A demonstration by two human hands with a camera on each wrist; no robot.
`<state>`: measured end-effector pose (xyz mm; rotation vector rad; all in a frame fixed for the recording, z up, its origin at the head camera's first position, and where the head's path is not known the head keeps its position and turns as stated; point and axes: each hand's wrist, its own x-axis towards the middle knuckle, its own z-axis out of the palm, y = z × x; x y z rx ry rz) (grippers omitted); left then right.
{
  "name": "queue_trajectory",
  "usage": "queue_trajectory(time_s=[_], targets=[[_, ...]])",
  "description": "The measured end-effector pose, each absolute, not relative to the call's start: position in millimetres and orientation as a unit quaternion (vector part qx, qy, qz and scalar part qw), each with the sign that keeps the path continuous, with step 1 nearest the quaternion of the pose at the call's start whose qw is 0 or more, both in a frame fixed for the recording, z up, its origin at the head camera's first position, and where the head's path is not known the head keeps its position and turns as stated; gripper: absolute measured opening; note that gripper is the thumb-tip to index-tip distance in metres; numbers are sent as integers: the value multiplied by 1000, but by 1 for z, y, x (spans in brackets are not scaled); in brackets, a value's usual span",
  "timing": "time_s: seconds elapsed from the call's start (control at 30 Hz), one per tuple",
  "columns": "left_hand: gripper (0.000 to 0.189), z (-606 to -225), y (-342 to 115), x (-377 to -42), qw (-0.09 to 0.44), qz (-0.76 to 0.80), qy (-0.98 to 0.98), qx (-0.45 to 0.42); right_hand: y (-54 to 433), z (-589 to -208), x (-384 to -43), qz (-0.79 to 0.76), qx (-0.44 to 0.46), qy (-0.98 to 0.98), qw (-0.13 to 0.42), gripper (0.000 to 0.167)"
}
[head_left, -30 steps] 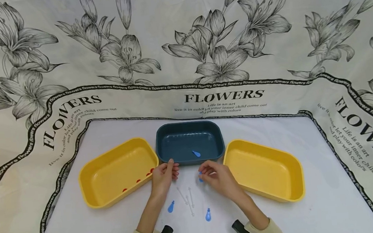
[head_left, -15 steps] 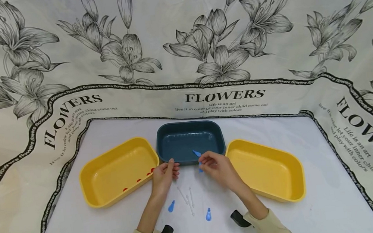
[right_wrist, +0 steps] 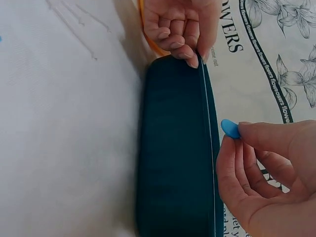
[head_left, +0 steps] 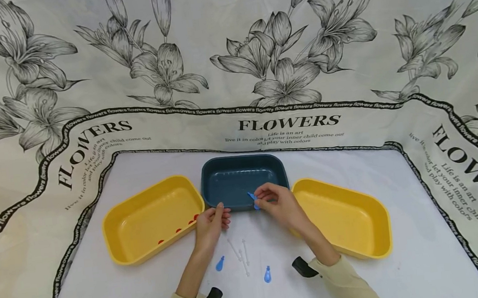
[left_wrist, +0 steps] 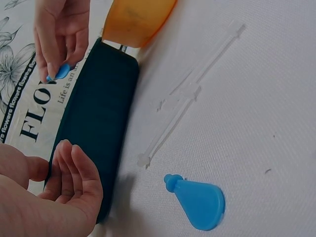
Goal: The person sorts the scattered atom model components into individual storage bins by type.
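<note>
My left hand [head_left: 209,226] grips the near rim of a dark teal tray [head_left: 223,166], thumb over the edge and fingers outside. My right hand [head_left: 282,207] pinches a small blue drop-shaped piece [right_wrist: 230,128] between thumb and fingertips, over the tray's near rim towards its right side. Another blue drop-shaped piece [head_left: 250,195] lies inside the tray, partly hidden behind the right hand and held piece. Two more lie on the white cloth: one blue piece [left_wrist: 201,202] on the left, and a blue piece [head_left: 267,275] nearer the front.
Several thin clear sticks [head_left: 245,251] with knobbed ends lie on the cloth between the forearms. A yellow tray [head_left: 112,228] on the left shows several red pieces [head_left: 178,230] along its near wall. Another yellow tray [head_left: 378,231] angles off to the right. A flower-printed cloth [head_left: 288,122] hangs behind.
My right hand has moved forward from the cloth in front of the teal tray to above its near rim, carrying the blue piece. The left hand has stayed on the rim.
</note>
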<state>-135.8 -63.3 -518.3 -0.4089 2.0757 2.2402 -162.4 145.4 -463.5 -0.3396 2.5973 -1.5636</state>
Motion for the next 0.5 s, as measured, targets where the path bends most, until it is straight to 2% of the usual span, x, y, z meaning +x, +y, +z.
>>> queue_trajectory(time_s=[0.5], targets=[[37,-516,-64,-135,32,727,673,-133,139,-468,-183,-514,-92,852,38,18]])
